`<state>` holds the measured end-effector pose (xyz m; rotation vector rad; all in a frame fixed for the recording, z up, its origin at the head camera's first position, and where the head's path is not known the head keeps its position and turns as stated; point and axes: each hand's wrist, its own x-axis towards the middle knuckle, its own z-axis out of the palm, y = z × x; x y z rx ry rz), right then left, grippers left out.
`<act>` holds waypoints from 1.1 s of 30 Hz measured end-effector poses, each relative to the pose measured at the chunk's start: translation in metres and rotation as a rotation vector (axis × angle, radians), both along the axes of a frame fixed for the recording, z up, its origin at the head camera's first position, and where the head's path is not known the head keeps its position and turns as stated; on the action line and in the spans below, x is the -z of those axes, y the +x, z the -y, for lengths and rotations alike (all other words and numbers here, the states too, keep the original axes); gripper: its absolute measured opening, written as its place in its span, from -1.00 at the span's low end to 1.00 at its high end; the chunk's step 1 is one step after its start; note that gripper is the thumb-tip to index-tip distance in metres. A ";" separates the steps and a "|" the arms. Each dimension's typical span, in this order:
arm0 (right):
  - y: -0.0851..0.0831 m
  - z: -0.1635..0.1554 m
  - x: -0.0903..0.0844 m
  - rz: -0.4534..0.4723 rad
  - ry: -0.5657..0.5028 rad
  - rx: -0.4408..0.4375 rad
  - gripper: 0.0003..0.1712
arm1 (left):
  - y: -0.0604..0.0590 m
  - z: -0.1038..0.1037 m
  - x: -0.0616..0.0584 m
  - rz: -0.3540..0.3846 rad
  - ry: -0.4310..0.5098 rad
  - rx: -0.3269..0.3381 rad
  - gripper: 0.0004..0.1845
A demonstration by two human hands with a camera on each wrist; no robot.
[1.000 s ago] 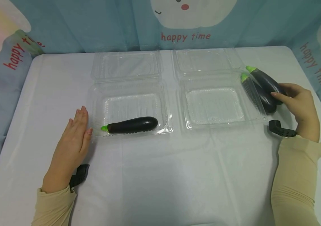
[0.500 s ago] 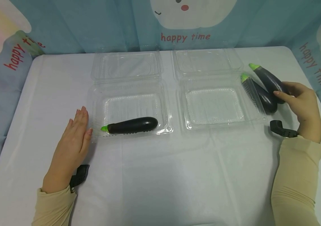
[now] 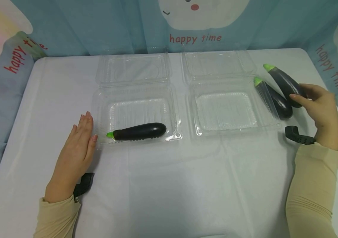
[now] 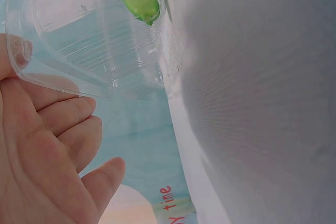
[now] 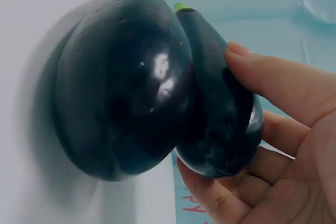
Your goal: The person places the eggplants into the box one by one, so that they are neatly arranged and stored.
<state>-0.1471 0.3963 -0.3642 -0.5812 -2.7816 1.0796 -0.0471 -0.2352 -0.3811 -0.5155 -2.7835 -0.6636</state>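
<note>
My right hand [image 3: 316, 104] grips the blunt end of a dark purple eggplant [image 3: 283, 84] with a green cap, lifted slightly at the table's right side; the right wrist view shows fingers [image 5: 273, 85] curled round this eggplant [image 5: 223, 108]. A second eggplant [image 3: 274, 99] lies beside it on the table [image 3: 169, 185], seen end-on [image 5: 121, 82] in the right wrist view. A third eggplant [image 3: 139, 131] lies in the left clear clamshell tray [image 3: 136, 112]. My left hand [image 3: 78, 147] rests flat on the table, fingertips touching that tray's left rim [image 4: 58, 72].
A second open clear clamshell tray [image 3: 225, 109] sits right of the first, both with lids [image 3: 133, 67] folded back. A blue "happy time" cloth hangs behind the white table. Black wrist camera mounts [image 3: 298, 137] show at both wrists.
My right hand has raised the gripped eggplant a little, up and to the right, away from the one lying beside it. The left hand has stayed still.
</note>
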 end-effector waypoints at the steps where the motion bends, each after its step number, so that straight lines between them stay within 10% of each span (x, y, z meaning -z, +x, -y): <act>1: 0.000 -0.001 0.001 -0.008 -0.005 0.005 -0.28 | 0.000 0.000 0.000 0.000 0.001 0.000 -0.43; 10: -0.003 0.000 -0.006 -0.049 0.041 -0.035 -0.30 | 0.000 0.000 -0.001 0.006 -0.001 -0.002 -0.43; 16: -0.019 -0.043 0.028 -0.113 0.017 -0.024 -0.33 | 0.000 -0.001 -0.002 0.009 -0.003 -0.005 -0.42; 24: 0.002 0.016 -0.023 -0.127 -0.014 -0.060 -0.35 | 0.000 -0.001 -0.001 0.009 -0.001 -0.004 -0.43; 33: 0.006 0.036 -0.038 -0.177 -0.022 -0.079 -0.37 | 0.000 0.000 -0.002 0.016 -0.007 -0.006 -0.43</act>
